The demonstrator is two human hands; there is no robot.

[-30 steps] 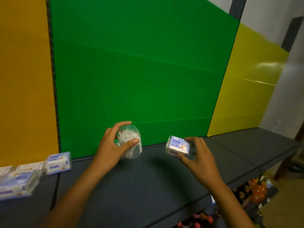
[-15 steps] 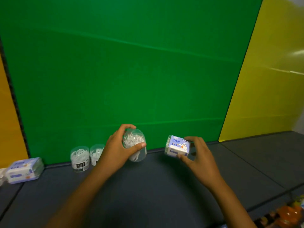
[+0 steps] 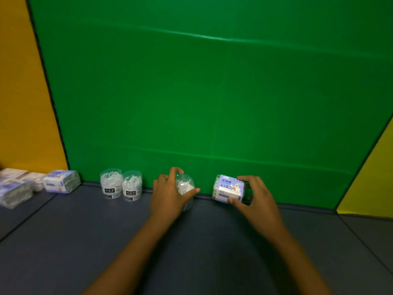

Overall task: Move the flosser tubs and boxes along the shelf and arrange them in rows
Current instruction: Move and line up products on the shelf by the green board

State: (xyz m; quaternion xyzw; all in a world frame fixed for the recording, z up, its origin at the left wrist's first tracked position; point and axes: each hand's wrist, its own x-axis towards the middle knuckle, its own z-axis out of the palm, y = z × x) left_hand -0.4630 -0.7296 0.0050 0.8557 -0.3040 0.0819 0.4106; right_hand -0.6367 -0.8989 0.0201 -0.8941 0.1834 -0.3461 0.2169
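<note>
Head view, nearest first: the dark grey shelf (image 3: 212, 252) spreads wide and bare in front of both forearms, so there is plenty of room to draw back or shift sideways. Further in, the left hand (image 3: 170, 199) wraps a clear flosser tub (image 3: 187, 186), thumb on its right side and fingers curled over its top and left, holding it close to the back edge. The right hand (image 3: 255, 203) pinches a blue-and-white flosser box (image 3: 228, 188) between thumb at the lower front and fingers round its right end; the box looks slightly tilted, and whether it already rests on the shelf I cannot tell.

The step in hand seems to be setting both down along the back. To do it well, I would lower the tub upright and slide it left toward the two standing tubs (image 3: 121, 186), which touch one another just before the green backboard (image 3: 212, 92), so it continues their row without knocking them. The box should go down flat, label forward, square to the back edge.

Farthest left, wrapped flosser boxes (image 3: 61, 180) lie bunched near the orange panel (image 3: 21, 103), past a seam in the shelf. To the right the shelf runs open toward the yellow panel (image 3: 372, 177), leaving room for a box row there.
</note>
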